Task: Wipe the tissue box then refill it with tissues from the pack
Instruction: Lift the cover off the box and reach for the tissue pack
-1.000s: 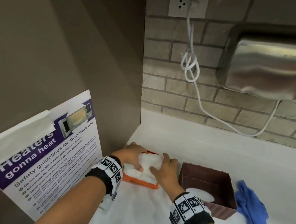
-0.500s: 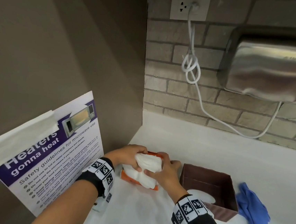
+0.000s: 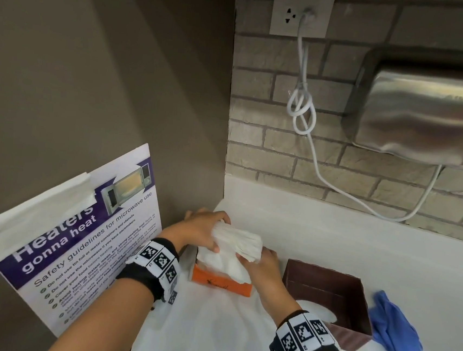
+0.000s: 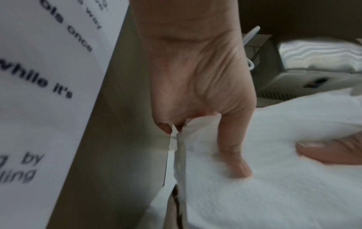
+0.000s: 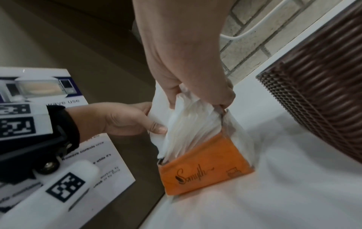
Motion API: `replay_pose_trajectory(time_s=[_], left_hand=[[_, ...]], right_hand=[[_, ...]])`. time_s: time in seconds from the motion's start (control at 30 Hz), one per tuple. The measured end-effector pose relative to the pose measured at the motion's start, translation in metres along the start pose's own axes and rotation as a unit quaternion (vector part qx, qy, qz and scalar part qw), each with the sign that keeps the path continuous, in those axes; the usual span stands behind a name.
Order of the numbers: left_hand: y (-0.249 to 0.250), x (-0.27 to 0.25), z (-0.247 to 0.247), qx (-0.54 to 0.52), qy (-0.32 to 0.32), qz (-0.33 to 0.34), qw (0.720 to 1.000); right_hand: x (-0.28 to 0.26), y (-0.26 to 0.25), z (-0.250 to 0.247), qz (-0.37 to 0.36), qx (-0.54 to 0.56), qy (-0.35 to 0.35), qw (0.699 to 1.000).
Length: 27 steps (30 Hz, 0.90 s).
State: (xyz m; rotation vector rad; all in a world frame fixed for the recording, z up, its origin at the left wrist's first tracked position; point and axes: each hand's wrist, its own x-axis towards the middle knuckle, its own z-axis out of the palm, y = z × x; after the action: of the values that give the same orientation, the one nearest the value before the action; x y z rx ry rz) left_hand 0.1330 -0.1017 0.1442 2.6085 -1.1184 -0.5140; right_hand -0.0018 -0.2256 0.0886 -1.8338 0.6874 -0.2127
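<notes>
An orange tissue pack (image 3: 221, 282) (image 5: 205, 167) stands on the white counter near the corner. A thick wad of white tissues (image 3: 236, 246) (image 5: 188, 124) rises half out of its top. My left hand (image 3: 205, 230) (image 4: 205, 108) grips the wad's left side, thumb pressed on the tissues. My right hand (image 3: 261, 266) (image 5: 194, 86) pinches the wad's right side from above. The brown woven tissue box (image 3: 328, 298) (image 5: 321, 86) lies to the right, upside down, its oval slot against the counter.
A blue cloth (image 3: 396, 335) lies crumpled right of the box. A microwave safety poster (image 3: 82, 243) leans on the brown wall at left. A steel hand dryer (image 3: 428, 118) and its white cable (image 3: 301, 108) hang on the brick wall behind.
Both hands have closed on the tissues and drawn the wad upward, part way out of the orange pack.
</notes>
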Motion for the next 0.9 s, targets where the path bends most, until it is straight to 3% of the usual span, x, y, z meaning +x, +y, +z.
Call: replay_pose_trajectory(time_s=[0.1, 0.2, 0.27, 0.43, 0.57, 0.67, 0.77, 0.83, 0.9], left_hand=[[-0.003, -0.002, -0.011, -0.125, 0.017, 0.006, 0.992], [0.002, -0.01, -0.023, -0.264, 0.052, 0.024, 0.963], [0.01, -0.019, -0.031, -0.337, 0.086, 0.034, 0.937], [0.033, -0.038, -0.03, -0.493, 0.156, 0.078, 0.853], [0.055, -0.041, -0.004, -0.622, 0.05, 0.049, 0.78], [0.071, -0.035, 0.012, -0.632, 0.033, 0.025, 0.774], [0.098, -0.032, 0.022, -0.608, 0.071, -0.01, 0.79], [0.115, -0.031, 0.032, -0.57, 0.072, -0.003, 0.818], [0.127, -0.029, 0.041, -0.56, 0.084, 0.013, 0.824]], right_hand=[[0.0, -0.001, -0.006, 0.006, 0.144, -0.007, 0.99], [-0.008, -0.008, -0.017, -0.016, 0.219, -0.036, 0.975], [-0.015, -0.015, -0.03, -0.04, 0.258, -0.05, 0.964], [-0.04, -0.037, -0.074, -0.018, 0.366, -0.119, 0.923], [-0.052, -0.037, -0.098, -0.013, 0.365, -0.121, 0.923], [-0.057, -0.032, -0.115, 0.014, 0.362, -0.094, 0.927], [-0.057, -0.023, -0.128, 0.056, 0.304, -0.016, 0.951], [-0.055, -0.016, -0.135, 0.086, 0.246, 0.038, 0.965], [-0.051, -0.01, -0.144, 0.108, 0.204, 0.086, 0.969]])
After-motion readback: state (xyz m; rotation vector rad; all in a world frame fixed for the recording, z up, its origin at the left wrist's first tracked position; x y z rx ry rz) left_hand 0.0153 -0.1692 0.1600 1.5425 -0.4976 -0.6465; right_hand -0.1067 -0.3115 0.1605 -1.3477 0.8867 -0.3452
